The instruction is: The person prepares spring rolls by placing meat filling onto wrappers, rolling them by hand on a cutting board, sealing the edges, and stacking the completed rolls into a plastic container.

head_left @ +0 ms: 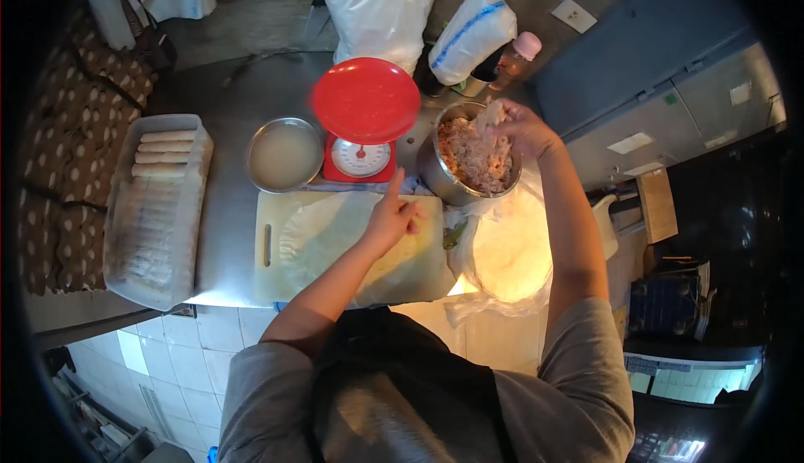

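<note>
My right hand [525, 130] is closed on a clump of pinkish filling above the right side of a steel pot [433, 171] full of the same filling [473, 153]. Over a pale cutting board [360, 285], my left hand [394, 220] is held with its index finger stretched out and the other fingers partly curled, holding nothing. A thin, round wrapper sheet [322, 232] lies on the board. Behind the board stands a red scale [362, 159] with a red plate [366, 101]. Right of the board is a stack of round wrappers [512, 249] on plastic.
A bowl of whitish liquid [286, 155] sits left of the scale. At far left, a plastic container [155, 212] holds rows of white rolls. Plastic bags [383, 10] and a pink-capped bottle [517, 56] stand at the back. Grey metal cabinets [645, 86] are at right.
</note>
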A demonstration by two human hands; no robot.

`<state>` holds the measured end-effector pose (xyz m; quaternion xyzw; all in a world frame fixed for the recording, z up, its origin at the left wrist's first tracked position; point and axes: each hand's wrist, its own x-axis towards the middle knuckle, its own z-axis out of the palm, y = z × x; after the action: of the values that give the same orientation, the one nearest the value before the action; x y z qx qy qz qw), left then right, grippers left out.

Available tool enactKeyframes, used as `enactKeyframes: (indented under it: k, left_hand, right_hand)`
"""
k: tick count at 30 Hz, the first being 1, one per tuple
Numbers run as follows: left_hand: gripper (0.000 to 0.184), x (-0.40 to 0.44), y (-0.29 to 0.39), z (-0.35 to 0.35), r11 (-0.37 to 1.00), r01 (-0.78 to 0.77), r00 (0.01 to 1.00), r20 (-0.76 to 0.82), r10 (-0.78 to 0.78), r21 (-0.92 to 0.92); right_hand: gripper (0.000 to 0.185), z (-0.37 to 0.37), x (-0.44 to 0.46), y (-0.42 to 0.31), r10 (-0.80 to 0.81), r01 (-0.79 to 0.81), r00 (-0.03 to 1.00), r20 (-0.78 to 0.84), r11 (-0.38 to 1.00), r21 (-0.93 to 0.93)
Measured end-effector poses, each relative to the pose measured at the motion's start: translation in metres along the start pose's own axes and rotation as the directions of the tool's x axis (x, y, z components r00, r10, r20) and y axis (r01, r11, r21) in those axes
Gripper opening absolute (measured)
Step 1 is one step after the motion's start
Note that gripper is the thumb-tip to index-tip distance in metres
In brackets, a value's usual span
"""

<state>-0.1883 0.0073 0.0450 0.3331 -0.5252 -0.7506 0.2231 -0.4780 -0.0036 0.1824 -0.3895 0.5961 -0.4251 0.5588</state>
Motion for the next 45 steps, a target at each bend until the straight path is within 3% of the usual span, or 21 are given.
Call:
enactKeyframes:
  k: [4, 7, 10, 13, 14, 17, 18, 21, 27, 31, 34, 37, 40, 43, 45]
  left_hand:
    - [0.070, -0.055, -0.010, -0.026, 0.991, 0.012, 1.000, -0.023, -0.009, 0.134]
    - [0.068, -0.087, -0.011, -0.041, 0.995, 0.015, 0.999, -0.046, -0.011, 0.099]
    - [0.065, -0.110, -0.010, -0.057, 0.996, 0.000, 0.998, -0.069, 0.006, 0.087]
    - [0.061, -0.128, -0.011, -0.074, 0.995, 0.019, 0.994, -0.108, -0.009, 0.095]
    - [0.059, -0.133, -0.012, -0.080, 0.995, 0.014, 0.992, -0.126, -0.001, 0.102]
    - [0.053, -0.149, -0.015, -0.095, 0.994, 0.006, 0.986, -0.164, 0.013, 0.113]
    - [0.051, -0.155, -0.013, -0.099, 0.993, 0.007, 0.986, -0.166, 0.012, 0.115]
    - [0.047, -0.166, -0.015, -0.111, 0.996, 0.010, 0.987, -0.161, 0.005, 0.093]
    - [0.040, -0.182, -0.020, -0.120, 0.999, -0.028, 0.983, -0.183, 0.025, -0.015]
    - [0.037, -0.181, -0.018, -0.122, 1.000, -0.018, 0.987, -0.158, 0.019, 0.009]
    - [0.037, -0.180, -0.019, -0.122, 1.000, -0.024, 0.987, -0.158, 0.023, -0.001]
    - [0.037, -0.181, -0.021, -0.123, 0.999, -0.020, 0.987, -0.160, 0.012, -0.048]
    - [0.037, -0.182, -0.021, -0.125, 0.999, -0.019, 0.986, -0.167, 0.011, -0.045]
    - [0.036, -0.183, -0.016, -0.127, 0.998, 0.018, 0.987, -0.160, -0.029, -0.068]
    - [0.036, -0.182, -0.015, -0.127, 0.999, -0.013, 0.986, -0.166, 0.007, -0.035]
  right_hand:
    - [0.052, 0.048, 0.023, -0.038, -0.123, 0.123, 0.992, 0.008, 0.988, -0.087]
    - [0.054, 0.091, 0.064, -0.056, -0.076, 0.127, 0.985, 0.152, 0.924, -0.362]
    - [0.057, 0.142, 0.092, -0.061, -0.100, 0.269, 0.957, 0.271, 0.652, -0.709]
    - [0.062, 0.183, 0.098, -0.071, 0.135, 0.060, 0.978, 0.158, 0.545, -0.837]
    - [0.063, 0.184, 0.106, -0.057, -0.136, 0.243, 0.968, 0.211, 0.294, -0.925]
    - [0.061, 0.165, 0.132, -0.040, -0.289, 0.203, 0.949, 0.125, 0.256, -0.945]
    - [0.053, 0.174, 0.116, -0.051, -0.320, 0.185, 0.944, 0.077, 0.324, -0.928]
    - [0.048, 0.168, 0.108, -0.055, -0.291, 0.149, 0.954, 0.074, 0.244, -0.958]
    - [0.041, 0.171, 0.095, 0.009, -0.617, 0.265, 0.778, -0.115, 0.489, -0.831]
    - [0.031, 0.196, 0.081, 0.010, -0.594, 0.081, 0.774, -0.217, 0.433, -0.898]
    - [0.027, 0.180, 0.091, 0.019, -0.647, 0.180, 0.748, -0.151, 0.416, -0.891]
    - [0.016, 0.152, 0.105, 0.026, -0.587, 0.265, 0.801, -0.121, 0.527, -0.808]
    - [0.022, 0.142, 0.092, 0.008, -0.352, 0.185, 0.925, -0.142, 0.747, -0.639]
    - [0.027, 0.129, 0.074, -0.014, -0.137, 0.079, 0.975, -0.174, 0.949, -0.305]
    - [0.020, 0.120, 0.056, -0.017, -0.212, 0.161, 0.944, -0.255, 0.965, -0.205]
